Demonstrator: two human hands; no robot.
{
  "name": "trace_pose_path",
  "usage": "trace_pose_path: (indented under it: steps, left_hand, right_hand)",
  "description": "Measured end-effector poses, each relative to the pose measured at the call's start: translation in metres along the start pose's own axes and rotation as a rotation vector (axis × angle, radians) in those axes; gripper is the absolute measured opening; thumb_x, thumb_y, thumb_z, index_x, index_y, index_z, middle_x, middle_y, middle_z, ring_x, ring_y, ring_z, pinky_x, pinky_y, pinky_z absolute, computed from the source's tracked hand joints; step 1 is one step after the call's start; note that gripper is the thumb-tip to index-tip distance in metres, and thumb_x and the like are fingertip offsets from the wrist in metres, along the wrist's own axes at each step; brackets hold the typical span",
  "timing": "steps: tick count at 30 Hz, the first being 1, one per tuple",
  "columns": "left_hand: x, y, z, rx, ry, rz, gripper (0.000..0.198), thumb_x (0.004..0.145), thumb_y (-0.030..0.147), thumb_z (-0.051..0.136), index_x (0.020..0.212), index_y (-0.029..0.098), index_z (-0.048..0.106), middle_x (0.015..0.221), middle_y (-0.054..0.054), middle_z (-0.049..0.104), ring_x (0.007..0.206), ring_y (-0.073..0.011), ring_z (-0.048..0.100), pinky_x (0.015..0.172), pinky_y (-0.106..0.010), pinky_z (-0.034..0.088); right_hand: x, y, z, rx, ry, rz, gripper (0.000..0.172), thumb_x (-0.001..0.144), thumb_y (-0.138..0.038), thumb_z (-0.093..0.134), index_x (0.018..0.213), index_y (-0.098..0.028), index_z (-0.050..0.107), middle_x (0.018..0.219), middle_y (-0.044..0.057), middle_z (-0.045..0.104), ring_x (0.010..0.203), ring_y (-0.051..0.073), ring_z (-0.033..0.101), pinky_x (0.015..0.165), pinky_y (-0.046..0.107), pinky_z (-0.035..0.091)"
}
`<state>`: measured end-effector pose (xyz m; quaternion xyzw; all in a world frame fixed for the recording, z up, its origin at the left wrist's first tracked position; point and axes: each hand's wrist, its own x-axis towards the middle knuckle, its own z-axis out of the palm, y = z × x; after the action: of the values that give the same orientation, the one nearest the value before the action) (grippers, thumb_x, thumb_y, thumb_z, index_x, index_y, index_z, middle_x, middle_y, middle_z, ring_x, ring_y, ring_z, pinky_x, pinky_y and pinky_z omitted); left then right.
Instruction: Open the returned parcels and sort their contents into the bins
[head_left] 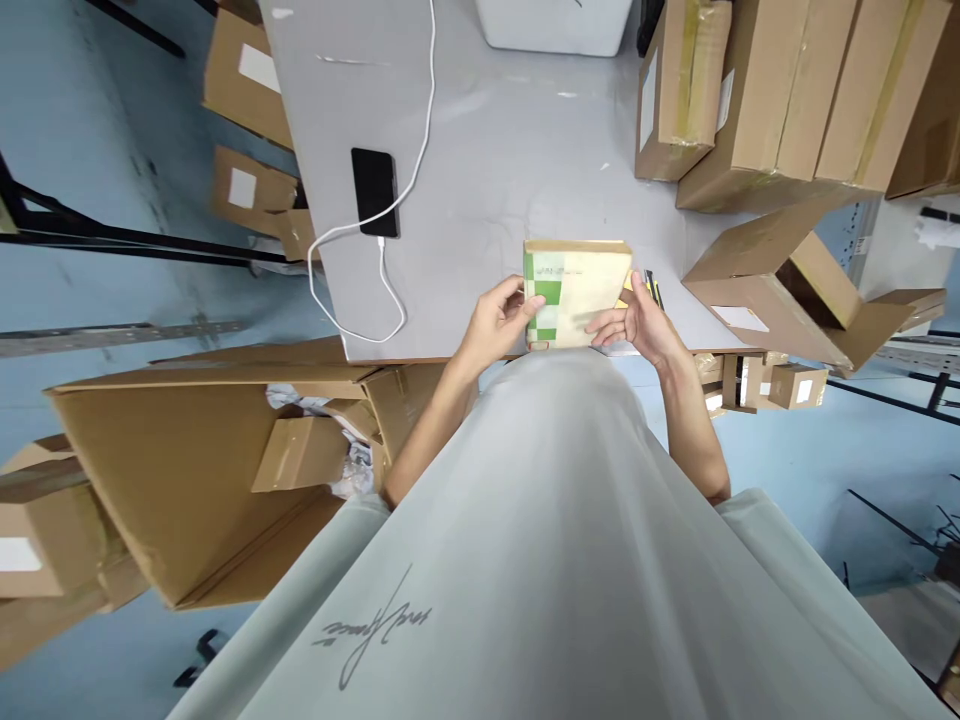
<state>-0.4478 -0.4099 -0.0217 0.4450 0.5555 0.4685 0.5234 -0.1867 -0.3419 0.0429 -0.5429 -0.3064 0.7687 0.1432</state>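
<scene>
I hold a thick book (pixel 581 285) with a cream cover and a green checked strip on its left side, just above the near edge of the grey table (pixel 495 150). My left hand (pixel 501 318) grips its left edge, fingers curled over the green strip. My right hand (pixel 639 325) holds the lower right corner, thumb along the side. A dark and yellow object (pixel 651 288) lies partly hidden behind my right hand.
A black phone (pixel 374 190) lies on the table, plugged into a white cable (pixel 420 150). Cardboard boxes (pixel 772 90) crowd the table's right side, with an open one (pixel 780 295) near my right hand. A large open carton (pixel 202 460) stands on the floor at left. A white bin (pixel 555 22) sits at the far edge.
</scene>
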Motion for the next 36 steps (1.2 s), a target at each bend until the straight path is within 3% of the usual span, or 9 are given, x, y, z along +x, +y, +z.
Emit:
trace_pose_path:
  steps: [4,9,23,29,32,34,36]
  left_hand:
    - [0.002,0.000,0.003,-0.113,0.037,-0.089,0.070,0.089,0.087,0.084,0.106,0.020,0.082,0.106,-0.009,0.083,0.101,-0.0257,0.077,0.088,-0.035,0.062]
    - [0.004,0.001,-0.001,-0.169,0.022,-0.137,0.066,0.086,0.084,0.089,0.104,0.021,0.083,0.105,-0.008,0.084,0.099,-0.0249,0.078,0.088,-0.036,0.063]
    - [0.004,0.009,0.003,-0.211,0.030,-0.156,0.065,0.083,0.083,0.093,0.106,0.023,0.084,0.111,-0.009,0.087,0.109,-0.0293,0.082,0.095,-0.039,0.067]
    - [0.010,0.012,-0.007,-0.170,0.063,-0.090,0.072,0.078,0.083,0.096,0.119,0.025,0.084,0.124,-0.012,0.087,0.119,-0.0312,0.082,0.102,-0.040,0.068]
    - [0.018,0.019,-0.017,-0.112,-0.044,-0.084,0.081,0.070,0.077,0.104,0.128,0.025,0.085,0.123,-0.012,0.087,0.117,-0.0322,0.083,0.100,-0.040,0.069]
    - [0.022,0.023,-0.020,-0.067,-0.194,-0.142,0.077,0.067,0.068,0.108,0.124,0.020,0.086,0.112,-0.012,0.087,0.108,-0.0328,0.083,0.093,-0.039,0.070]
    - [0.024,0.025,-0.017,-0.041,-0.271,-0.208,0.068,0.071,0.062,0.107,0.116,0.016,0.087,0.102,-0.011,0.086,0.101,-0.0330,0.083,0.087,-0.039,0.070]
  right_hand:
    - [0.000,0.003,0.000,-0.016,-0.031,0.002,0.061,0.096,-0.084,0.082,0.101,-0.026,0.061,0.072,0.005,0.085,0.065,0.023,0.084,0.057,0.025,0.065]
    - [0.001,0.005,0.002,-0.028,-0.021,-0.020,0.065,0.092,-0.084,0.087,0.094,-0.027,0.056,0.068,0.004,0.083,0.062,0.021,0.082,0.054,0.023,0.062]
    - [0.002,0.002,0.004,-0.029,-0.019,-0.045,0.068,0.088,-0.087,0.088,0.094,-0.029,0.052,0.068,0.003,0.082,0.065,0.021,0.082,0.056,0.024,0.062]
    - [-0.001,-0.012,-0.001,-0.166,-0.026,-0.099,0.068,0.087,-0.089,0.087,0.099,-0.029,0.058,0.055,-0.005,0.070,0.063,0.025,0.082,0.056,0.027,0.059]
    - [0.002,-0.029,-0.005,-0.344,-0.090,-0.183,0.060,0.089,-0.080,0.092,0.101,-0.028,0.065,0.055,-0.006,0.068,0.061,0.025,0.079,0.062,0.031,0.059]
    - [0.007,-0.040,-0.004,-0.487,-0.123,-0.250,0.050,0.092,-0.068,0.095,0.102,-0.026,0.070,0.059,-0.005,0.071,0.067,0.026,0.080,0.071,0.033,0.061]
    - [0.015,-0.051,0.001,-0.608,-0.123,-0.320,0.039,0.094,-0.057,0.094,0.104,-0.025,0.075,0.066,-0.003,0.076,0.078,0.028,0.082,0.082,0.036,0.062]
